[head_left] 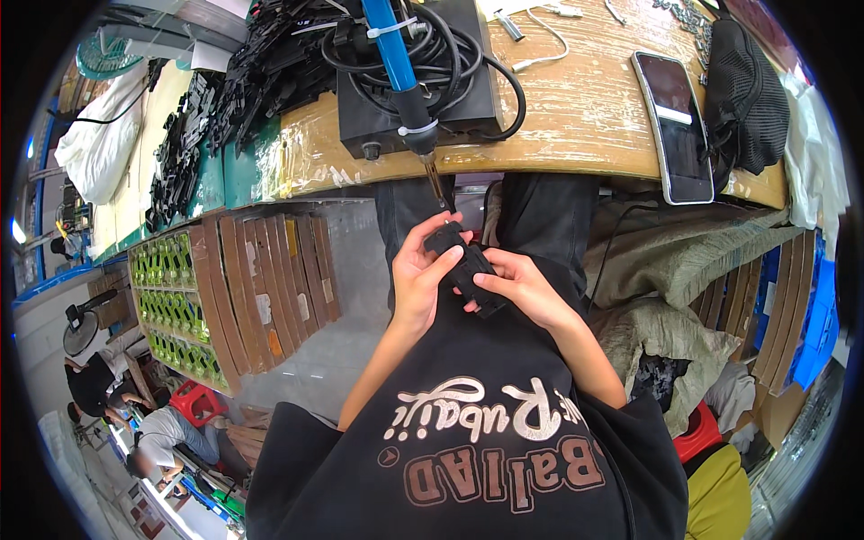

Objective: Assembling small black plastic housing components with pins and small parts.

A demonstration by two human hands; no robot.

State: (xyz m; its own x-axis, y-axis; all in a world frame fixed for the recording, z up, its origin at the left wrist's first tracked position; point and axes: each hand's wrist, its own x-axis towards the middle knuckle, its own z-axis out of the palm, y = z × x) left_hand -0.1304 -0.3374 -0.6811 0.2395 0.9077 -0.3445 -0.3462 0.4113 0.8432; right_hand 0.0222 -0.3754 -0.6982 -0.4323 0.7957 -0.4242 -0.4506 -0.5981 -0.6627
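Both of my hands grip a black moulded plastic part (474, 267) just beyond the bench edge, above my lap. My left hand (416, 270) closes round its upper left end, thumb across the face. Lower down on the right side, my right hand (525, 286) pinches it between thumb and fingers. A soldering iron (393, 54) with a blue handle points down over the bench edge. Its metal tip (436, 184) comes close to the part's upper end and my left fingertips; whether it touches, I cannot tell.
A black box (355, 126) with coiled cable stands on the wooden bench (576, 117). Black plastic pieces (184, 148) heap at the left. A phone (673, 126) and a black mesh pouch (747, 99) lie right. Stacked trays (243, 297) stand below left; people work farther off.
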